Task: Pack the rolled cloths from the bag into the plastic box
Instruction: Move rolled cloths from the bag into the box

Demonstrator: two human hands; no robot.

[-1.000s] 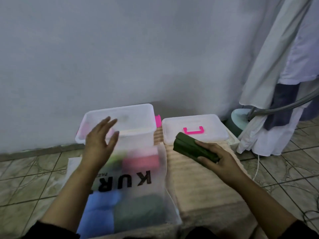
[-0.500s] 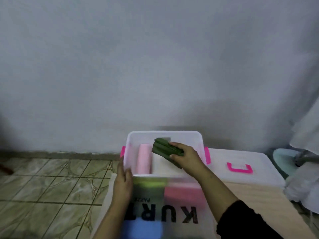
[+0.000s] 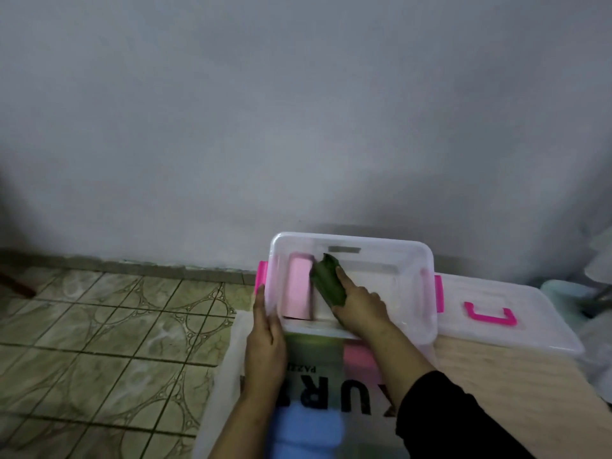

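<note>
The clear plastic box with pink side latches stands on the tiled floor against the grey wall. Inside it, along the left wall, lies a pale pink rolled cloth. Just beside that roll, touching it, the right hand holds a dark green rolled cloth tilted inside the box, thumb and fingers curled round its near end, the index finger lying straight along its side. The left hand rests with flat, straight fingers against the box's outer left near corner.

In front of the box stands a translucent white plastic bag printed with large black letters, upside down to the camera; "KUR" and a smaller "PAZ" can be read, the rest being hidden by the arms. Green, pink and blue cloths show dimly through it. To the right of the box lies a clear lid with a pink handle, on a beige ribbed mat.
</note>
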